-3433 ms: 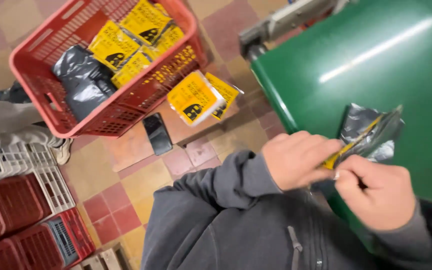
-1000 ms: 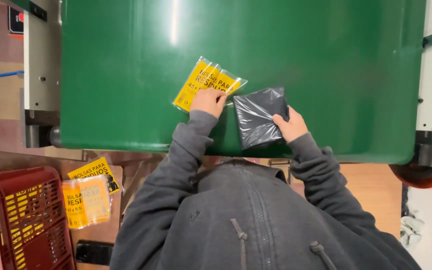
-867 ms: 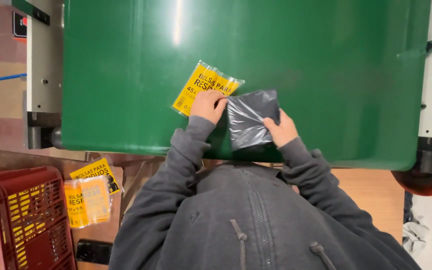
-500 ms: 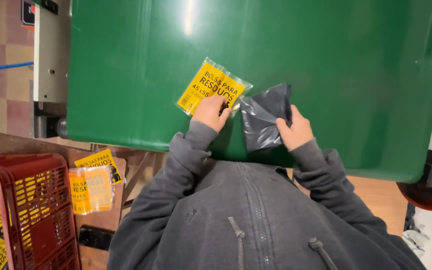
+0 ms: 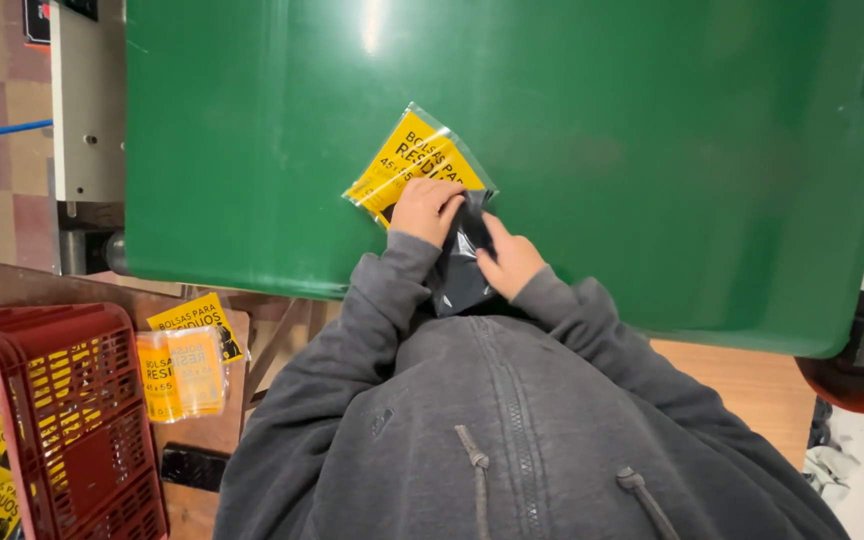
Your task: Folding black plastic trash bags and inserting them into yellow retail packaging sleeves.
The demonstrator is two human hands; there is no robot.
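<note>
Black bag [image 5: 460, 275] slid toward yellow sleeve [image 5: 414, 165]; sleeve's long axis diagonal.

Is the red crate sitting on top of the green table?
No, the red crate stands at the lower left, beside and below the green table, not on it.

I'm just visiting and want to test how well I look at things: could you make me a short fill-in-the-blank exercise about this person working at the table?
1. Both hands work on a table whose top is coloured ____.
2. The left hand rests on a clear packet with a ____ label.
3. The right hand grips a folded ____ plastic bag.
4. Low on the left stands a ____ plastic crate.

Missing words: green; yellow; black; red
</note>
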